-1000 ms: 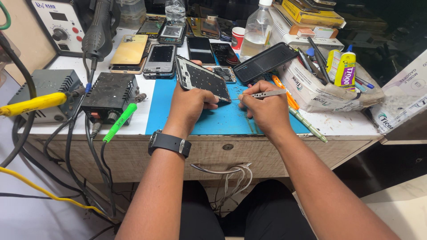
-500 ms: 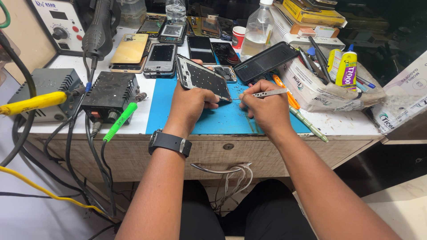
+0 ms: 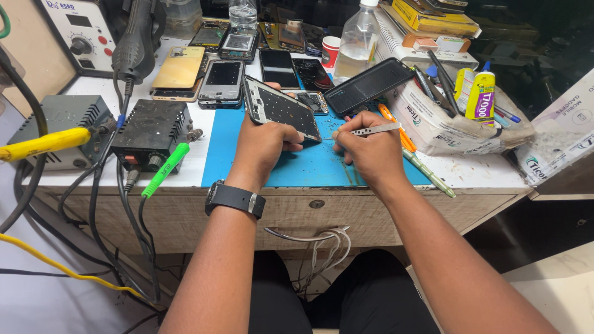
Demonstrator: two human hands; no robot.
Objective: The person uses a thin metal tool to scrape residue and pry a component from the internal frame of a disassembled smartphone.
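Observation:
My left hand (image 3: 265, 147), with a black watch on the wrist, grips an opened phone frame (image 3: 279, 107) and tilts it up over the blue work mat (image 3: 309, 168). My right hand (image 3: 369, 150) is closed on metal tweezers (image 3: 375, 129), whose tip points left toward the frame's lower right corner. The two hands sit close together above the mat near the table's front edge.
Several phones (image 3: 224, 80) lie at the back, with a dark phone panel (image 3: 369, 85), a plastic bottle (image 3: 357, 46) and a red cup (image 3: 331, 51). Left: a black power unit (image 3: 151, 132), a grey station (image 3: 52, 122), cables. Right: a glue tube (image 3: 481, 94), pens, a white bag (image 3: 445, 127).

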